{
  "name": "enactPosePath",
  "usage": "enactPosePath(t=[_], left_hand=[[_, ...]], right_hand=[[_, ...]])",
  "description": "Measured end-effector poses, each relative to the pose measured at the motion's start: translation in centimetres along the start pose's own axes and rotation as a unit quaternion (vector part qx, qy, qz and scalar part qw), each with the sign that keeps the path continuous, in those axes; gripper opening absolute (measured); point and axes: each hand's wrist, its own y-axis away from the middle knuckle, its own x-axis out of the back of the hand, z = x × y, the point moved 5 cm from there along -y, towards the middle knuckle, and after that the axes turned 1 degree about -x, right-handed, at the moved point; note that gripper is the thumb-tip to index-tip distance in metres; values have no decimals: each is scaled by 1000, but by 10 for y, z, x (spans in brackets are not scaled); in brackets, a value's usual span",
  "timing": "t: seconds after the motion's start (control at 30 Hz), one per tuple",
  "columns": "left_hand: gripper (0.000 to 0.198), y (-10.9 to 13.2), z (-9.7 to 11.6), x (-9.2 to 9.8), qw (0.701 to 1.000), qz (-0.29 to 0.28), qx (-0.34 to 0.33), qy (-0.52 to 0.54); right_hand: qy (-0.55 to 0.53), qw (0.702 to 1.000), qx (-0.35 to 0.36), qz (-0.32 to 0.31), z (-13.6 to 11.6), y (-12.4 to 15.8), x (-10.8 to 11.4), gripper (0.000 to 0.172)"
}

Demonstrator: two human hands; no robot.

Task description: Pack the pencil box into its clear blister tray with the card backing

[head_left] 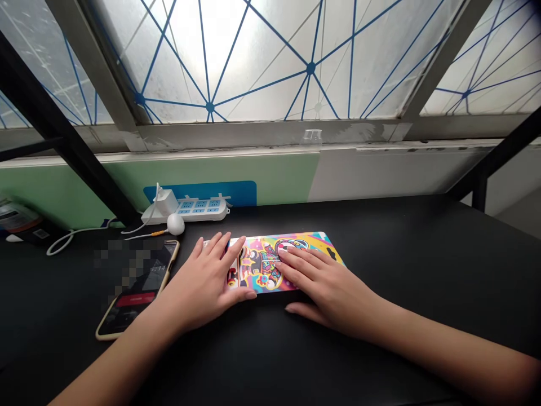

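A flat, brightly printed pack (262, 265) with cartoon figures and a dark hang hole near its right end lies on the black table. My left hand (215, 276) rests over the pack's left end, fingers outstretched and thumb along the near edge. On the right part lie the outstretched fingers of my right hand (325, 282), its thumb on the table side, off the pack. Neither hand is wrapped around it. What the pack contains cannot be seen. Just left of my left forearm is a phone (137, 299) in a pale-edged case, its screen lit.
A white power strip (205, 208) with a plugged-in adapter (166, 201) stands at the table's back edge (359, 202). Near it are a round white plug (175, 224) and a cable (63, 243). A dark bottle (25, 220) lies far left. Black frame bars (80, 152) slant up at both sides.
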Motion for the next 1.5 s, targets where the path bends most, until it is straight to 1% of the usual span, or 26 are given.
enactPosePath(t=[0.07, 0.17, 0.3, 0.43, 0.57, 0.73, 0.97, 1.2, 1.33, 1.5], left_hand=[[89, 0, -2, -4, 1000, -16, 4, 18], [93, 1, -2, -5, 999, -14, 4, 44], [93, 3, -3, -4, 998, -12, 11, 58], [95, 3, -4, -2, 998, -2, 4, 63], [89, 3, -4, -1, 997, -3, 4, 80], [87, 3, -4, 0, 995, -2, 9, 95], [92, 1, -2, 3, 995, -20, 21, 91], [96, 0, -3, 2, 995, -28, 26, 92], [99, 0, -2, 1, 994, -42, 37, 89], [99, -1, -2, -2, 994, -56, 47, 76]], right_hand=[[8, 1000, -4, -6, -4, -4, -1, 63], [20, 999, -10, -28, -13, -13, -6, 68], [26, 998, -9, -55, -29, -30, -13, 68], [17, 998, 8, -62, -47, -49, -17, 69], [1, 997, 17, -72, -56, -64, -16, 67], [-14, 997, 23, -77, -52, -72, -15, 61], [-50, 995, 32, -83, -42, -65, -19, 69], [-75, 991, 30, -110, -34, -63, -19, 74], [-73, 990, 39, -114, -31, -61, -21, 76], [-59, 991, 45, -114, -31, -59, -28, 77]])
